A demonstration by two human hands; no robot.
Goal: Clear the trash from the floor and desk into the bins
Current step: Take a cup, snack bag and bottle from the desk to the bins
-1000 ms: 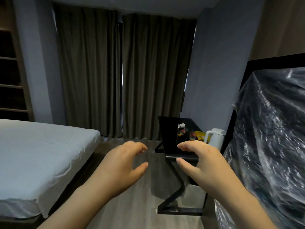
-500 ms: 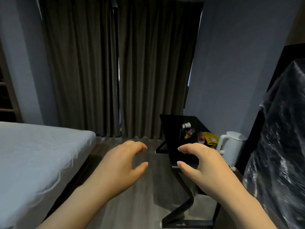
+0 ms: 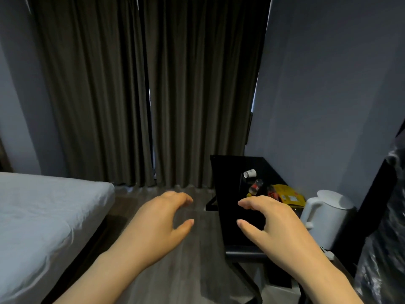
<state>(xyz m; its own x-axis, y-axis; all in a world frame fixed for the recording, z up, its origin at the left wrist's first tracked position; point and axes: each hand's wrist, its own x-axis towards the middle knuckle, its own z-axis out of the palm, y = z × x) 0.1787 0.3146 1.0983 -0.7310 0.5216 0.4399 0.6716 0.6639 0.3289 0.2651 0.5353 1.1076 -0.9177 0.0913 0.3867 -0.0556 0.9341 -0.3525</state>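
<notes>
Now I see both hands out in front of me, and neither one holds a thing. My left hand (image 3: 157, 224) floats over the grey floor (image 3: 197, 266), with the fingers loose and bent a little and the thumb apart. My right hand (image 3: 278, 227) looks the same, loose and bent. It sits in front of the near part of the black desk (image 3: 228, 172), and I cannot tell if it touches the top. The trash is on the desk, past my right hand. A white paper cup (image 3: 249, 173) lies on its side near the back. Just in front of it is a small bottle (image 3: 255, 186) with a red label. Beside that, closer to the wall, is a yellow packet (image 3: 289, 194). A white kettle (image 3: 328, 216) stands to the right of the packet. A bed (image 3: 43, 211) with a white sheet is on my left, and dark curtains (image 3: 131, 84) hang at the back.
</notes>
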